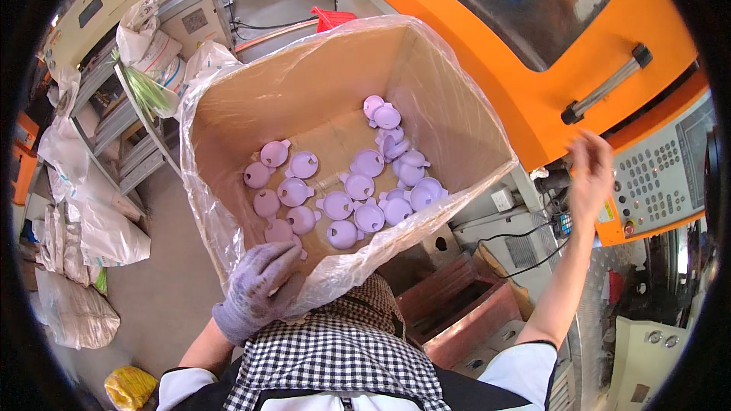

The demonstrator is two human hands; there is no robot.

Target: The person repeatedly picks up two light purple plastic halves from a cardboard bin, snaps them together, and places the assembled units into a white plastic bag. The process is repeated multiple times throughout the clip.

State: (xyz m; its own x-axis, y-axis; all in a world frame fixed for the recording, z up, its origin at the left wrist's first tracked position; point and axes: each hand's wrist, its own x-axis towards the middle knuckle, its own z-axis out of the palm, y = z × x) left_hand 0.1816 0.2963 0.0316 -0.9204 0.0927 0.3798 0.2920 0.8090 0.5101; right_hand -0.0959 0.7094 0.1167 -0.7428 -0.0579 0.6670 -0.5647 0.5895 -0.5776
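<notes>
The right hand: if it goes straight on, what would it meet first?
Probably the orange machine, near its bar handle; the right hand is blurred and depth is unclear.

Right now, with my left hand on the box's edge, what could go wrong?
The plastic lining under your gloved left hand might slip or tear. Your bare right hand appears close to the control panel and could bump it. If the box tips, the purple pieces could slide together.

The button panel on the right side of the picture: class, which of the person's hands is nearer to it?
The right hand, just left of the button panel; the gloved left hand is farther away, at the plastic-lined box's near rim.
</notes>
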